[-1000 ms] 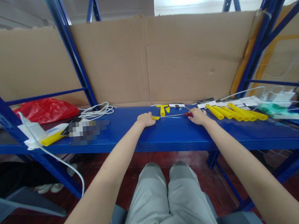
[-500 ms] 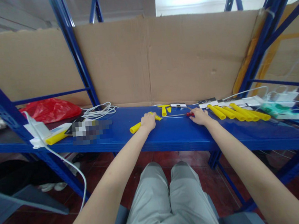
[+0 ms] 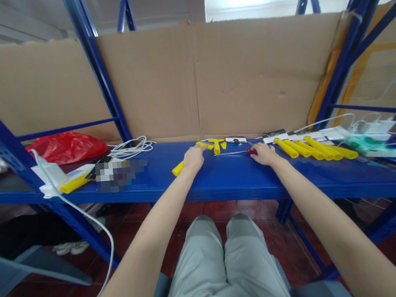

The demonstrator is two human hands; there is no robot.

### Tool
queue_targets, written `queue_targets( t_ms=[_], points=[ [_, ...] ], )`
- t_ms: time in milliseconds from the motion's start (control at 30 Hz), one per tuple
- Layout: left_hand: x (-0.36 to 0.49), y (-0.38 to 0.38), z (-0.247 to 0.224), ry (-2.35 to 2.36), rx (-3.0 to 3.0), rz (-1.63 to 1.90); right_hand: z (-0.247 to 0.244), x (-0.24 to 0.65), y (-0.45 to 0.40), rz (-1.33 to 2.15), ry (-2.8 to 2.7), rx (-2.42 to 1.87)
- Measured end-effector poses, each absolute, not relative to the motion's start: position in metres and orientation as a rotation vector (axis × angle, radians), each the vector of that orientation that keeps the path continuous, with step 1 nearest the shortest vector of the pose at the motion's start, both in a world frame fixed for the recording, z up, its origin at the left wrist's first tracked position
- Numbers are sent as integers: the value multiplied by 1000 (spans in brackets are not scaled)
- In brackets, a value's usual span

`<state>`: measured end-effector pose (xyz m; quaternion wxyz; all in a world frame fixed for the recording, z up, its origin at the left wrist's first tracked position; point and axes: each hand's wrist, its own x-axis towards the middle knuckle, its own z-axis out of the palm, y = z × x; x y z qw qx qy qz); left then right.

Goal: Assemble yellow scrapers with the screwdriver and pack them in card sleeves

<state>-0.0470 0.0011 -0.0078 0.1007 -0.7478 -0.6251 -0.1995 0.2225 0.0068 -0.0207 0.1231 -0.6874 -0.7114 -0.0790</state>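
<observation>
My left hand (image 3: 194, 159) is closed around a yellow tube-handled tool (image 3: 178, 169). Its round handle end sticks out toward me, and a yellow part shows past my fingers; the middle is hidden by the hand. My right hand (image 3: 263, 153) grips the red handle of a screwdriver (image 3: 231, 153), whose thin metal shaft points left, low over the table and apart from the tool. Just beyond the shaft lies a yellow T-shaped piece (image 3: 216, 146), with a small yellow scrap (image 3: 224, 145) beside it and a black-and-white card (image 3: 235, 140) behind.
Several yellow handles (image 3: 299, 148) with black-and-white cards lie in a row at right, near a green-and-white item (image 3: 369, 146). At left are a coiled white cable (image 3: 134, 146), a red plastic bag (image 3: 69, 147) and another yellow handle (image 3: 73, 183). Cardboard (image 3: 151, 83) stands behind the blue table (image 3: 228, 182).
My left hand has shifted slightly, and the yellow tool's far end has swung away from me, away from the screwdriver tip. My right hand and the screwdriver have stayed nearly still.
</observation>
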Motion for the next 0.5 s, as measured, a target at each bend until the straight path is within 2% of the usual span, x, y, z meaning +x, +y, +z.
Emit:
queue_targets(
  t_ms=[167,333,500],
  points=[
    [-55,8,-5,-1646,-2134,-1083,-21,222,7,-240,-2074,-2007],
    [-70,24,-5,-1297,-1894,-1870,-22,223,8,-236,-2063,-2013],
    [-89,32,-4,-1282,-1605,-2265,-23,224,9,-227,-2070,-1990]
  ],
)
